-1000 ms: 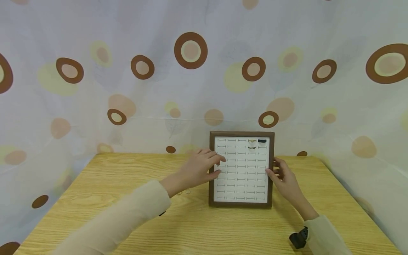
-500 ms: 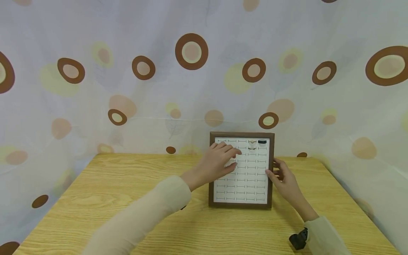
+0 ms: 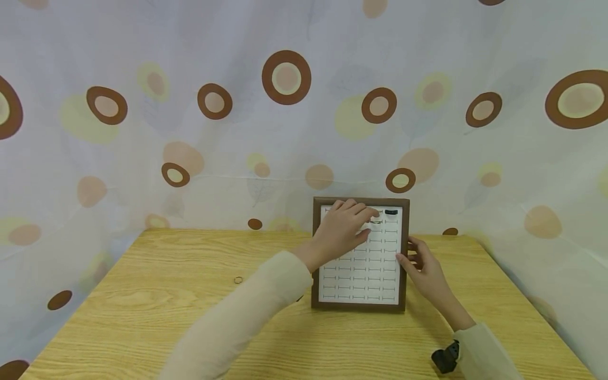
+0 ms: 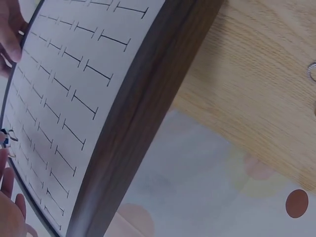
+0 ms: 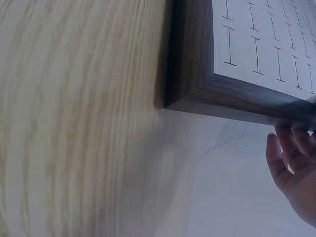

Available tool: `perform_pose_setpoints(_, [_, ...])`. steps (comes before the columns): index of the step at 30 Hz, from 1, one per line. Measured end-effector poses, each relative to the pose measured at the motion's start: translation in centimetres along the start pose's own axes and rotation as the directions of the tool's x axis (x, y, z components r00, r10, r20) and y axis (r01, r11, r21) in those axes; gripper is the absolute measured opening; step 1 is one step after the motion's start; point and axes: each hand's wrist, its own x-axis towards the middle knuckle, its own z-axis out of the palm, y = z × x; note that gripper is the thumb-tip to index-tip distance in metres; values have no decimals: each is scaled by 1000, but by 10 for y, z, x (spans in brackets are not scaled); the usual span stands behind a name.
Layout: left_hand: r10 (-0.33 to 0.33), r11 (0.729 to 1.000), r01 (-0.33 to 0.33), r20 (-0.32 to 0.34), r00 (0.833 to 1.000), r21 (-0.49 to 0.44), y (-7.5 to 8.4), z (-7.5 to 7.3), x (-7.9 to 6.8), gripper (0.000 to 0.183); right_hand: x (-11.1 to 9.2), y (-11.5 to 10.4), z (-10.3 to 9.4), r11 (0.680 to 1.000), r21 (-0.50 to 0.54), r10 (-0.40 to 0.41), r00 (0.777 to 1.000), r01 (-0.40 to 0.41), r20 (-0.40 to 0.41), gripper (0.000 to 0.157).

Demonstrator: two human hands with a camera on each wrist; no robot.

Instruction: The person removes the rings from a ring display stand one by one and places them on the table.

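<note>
A ring display board (image 3: 358, 306), white and slotted in a brown frame, stands upright on the table. My left hand (image 3: 339, 229) reaches across its upper part, index fingertip right at the top row, thumb apart below. A black ring (image 3: 391, 212) sits in the top right slot, beside that fingertip. Just under the finger, a gold ring (image 3: 375, 222) shows in the second row. The other gold ring in the top row is mostly hidden behind the finger. My right hand (image 3: 424, 269) holds the frame's right edge, thumb in front and fingers behind.
A loose ring (image 3: 238, 280) lies on the wooden table (image 3: 180, 295), left of the board and near the left sleeve (image 3: 252, 311). Behind the table hangs a patterned curtain (image 3: 285, 142). A black wrist device (image 3: 445, 359) is at the right cuff.
My left hand has moved right and up across the board, from its left edge to the rings in the upper right. The right hand and the board stay in place.
</note>
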Motion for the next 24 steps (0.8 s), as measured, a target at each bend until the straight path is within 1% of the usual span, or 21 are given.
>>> perform_pose_setpoints(2, [-2,1000,2,6,1000,12,1,2,4,31,0,4,0,1000,9,0,1000,0,0,46])
perform_pose_setpoints(4, [-5,1000,4,17,1000,30,2,4,7,32,0,15,2,1000,13,-1,1000,1,2,47])
perform_pose_setpoints(11, [-18,996,16,18,1000,83,1,13,12,35,1,11,3,1000,11,4,1000,-4,1,48])
perform_pose_setpoints(16, [-14,997,15,-12,1000,76,0,17,15,31,2,11,2,1000,-1,-4,1000,4,-6,49])
perform_pose_setpoints(24, [-25,997,27,-25,999,76,0,22,14,28,2,13,2,1000,-6,3,1000,-3,-4,50])
